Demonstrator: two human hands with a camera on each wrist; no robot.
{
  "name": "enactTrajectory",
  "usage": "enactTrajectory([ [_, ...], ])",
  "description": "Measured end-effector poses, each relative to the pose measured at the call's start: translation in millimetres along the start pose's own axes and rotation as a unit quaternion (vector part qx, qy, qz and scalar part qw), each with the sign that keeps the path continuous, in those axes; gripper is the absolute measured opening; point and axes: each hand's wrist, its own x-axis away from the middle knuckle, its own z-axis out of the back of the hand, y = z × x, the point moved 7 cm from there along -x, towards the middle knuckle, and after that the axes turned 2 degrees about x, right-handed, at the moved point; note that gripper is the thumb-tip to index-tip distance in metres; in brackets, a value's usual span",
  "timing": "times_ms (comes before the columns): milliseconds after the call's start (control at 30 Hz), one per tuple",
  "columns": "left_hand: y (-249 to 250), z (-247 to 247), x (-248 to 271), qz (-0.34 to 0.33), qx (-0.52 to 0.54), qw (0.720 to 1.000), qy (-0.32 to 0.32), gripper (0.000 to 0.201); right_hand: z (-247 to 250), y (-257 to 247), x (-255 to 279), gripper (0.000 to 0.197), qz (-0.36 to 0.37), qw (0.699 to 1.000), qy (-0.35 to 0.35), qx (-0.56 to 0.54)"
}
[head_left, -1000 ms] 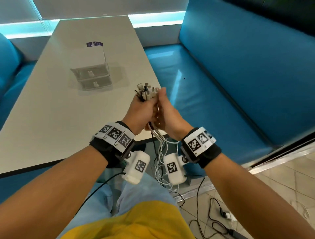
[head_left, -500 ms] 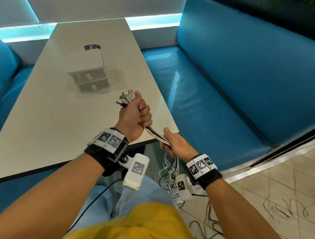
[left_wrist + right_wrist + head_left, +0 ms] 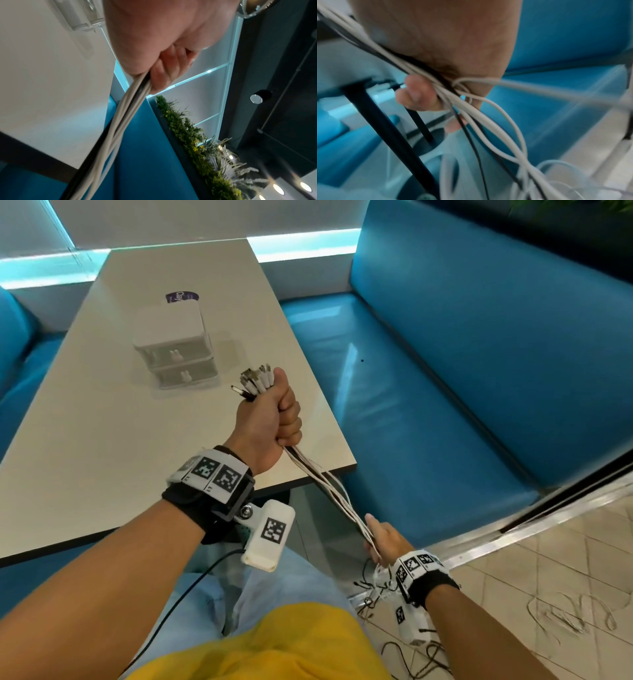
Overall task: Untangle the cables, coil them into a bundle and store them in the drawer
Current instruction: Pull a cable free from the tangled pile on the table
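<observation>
My left hand is a fist over the table's near right corner, gripping several white and black cables just below their plug ends, which stick up out of the fist. The cables run taut down to my right hand, low beside the table, whose fingers curl round them. In the left wrist view the cables leave the left hand downward. In the right wrist view the cables pass through my right hand and hang in loose loops below. A small white two-drawer box stands on the table, both drawers closed.
The white table lies between blue benches. Loose cable tails pile on the tiled floor under my right wrist, with more cables further right. The black table leg stands close to my right hand.
My hands, together at the plug ends a second ago, have drawn apart. The right hand slid down along the cables to below the table edge; the left keeps the plug ends.
</observation>
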Motion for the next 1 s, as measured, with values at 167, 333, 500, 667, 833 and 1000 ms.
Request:
enactTrajectory([
  [167, -19.2, -12.4, 5.9, 0.002, -0.067, 0.998, -0.007, 0.051, 11.7, 5.0, -20.1, 0.038, 0.015, 0.991, 0.005, 0.134],
  [333, -41.4, -30.6, 7.4, 0.010, -0.115, 0.993, -0.037, 0.049, 70.1, -73.7, -8.1, 0.023, 0.090, 0.989, 0.111, -0.050],
  [500, -45.5, -44.3, 6.4, -0.009, -0.075, 0.997, -0.014, 0.047, 58.5, -189.3, 63.8, 0.042, 0.282, 0.954, -0.041, -0.093],
  [667, -31.8, -29.8, 5.3, -0.019, 0.013, 0.999, 0.034, 0.041, 27.0, -214.8, 69.8, 0.054, 0.311, 0.944, -0.020, -0.108],
  [833, -8.5, 7.8, 0.5, -0.041, -0.059, 0.995, 0.075, 0.028, 33.0, -234.2, 84.5, 0.032, 0.343, 0.934, 0.092, 0.048],
  [1000, -2.4, 32.4, -3.9, -0.018, -0.128, 0.989, 0.071, 0.024, 41.3, -261.6, 96.6, 0.024, 0.377, 0.907, 0.081, 0.166],
])
